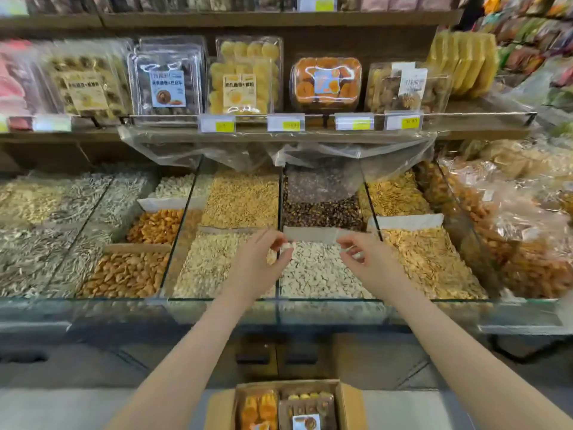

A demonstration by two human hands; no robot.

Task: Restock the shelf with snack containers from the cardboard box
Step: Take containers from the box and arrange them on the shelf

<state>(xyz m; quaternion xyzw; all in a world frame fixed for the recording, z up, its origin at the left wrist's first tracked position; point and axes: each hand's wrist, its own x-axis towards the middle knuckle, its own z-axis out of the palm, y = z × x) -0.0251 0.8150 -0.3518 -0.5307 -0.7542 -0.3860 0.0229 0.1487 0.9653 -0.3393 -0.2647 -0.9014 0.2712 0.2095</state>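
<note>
Shop interior, dried-goods section: wooden shelf (483,111) above a glass-fronted counter (217,308) of open bulk bins.

Left hand (259,259): raised over the bins, fingers (274,243) curled, pinching a small pale piece; what it is cannot be told.

Right hand (369,259): level with the left and apart from it, fingers (348,243) curled round a small whitish item, blurred.

Bin of pale seeds (319,274): directly under and between both sets of fingers.

Bin of almonds (124,274): well to the left of the left fingers.

Bin of yellow strips (428,259): just right of the right fingers.

Shelf stock, above and beyond the fingers: clear snack containers standing in a row, among them a dark-filled container with blue label (167,85), a yellow dried-fruit container (245,85), an orange dried-fruit container (325,83), and a brown-filled container with white label (407,88). Price tags (285,123) line the shelf edge.

Cardboard box (348,405): on the floor, below and nearer than the fingers, between the forearms, flaps open. Holds more containers, one with orange fruit (259,409), one dark-filled with a blue label (307,414).
</note>
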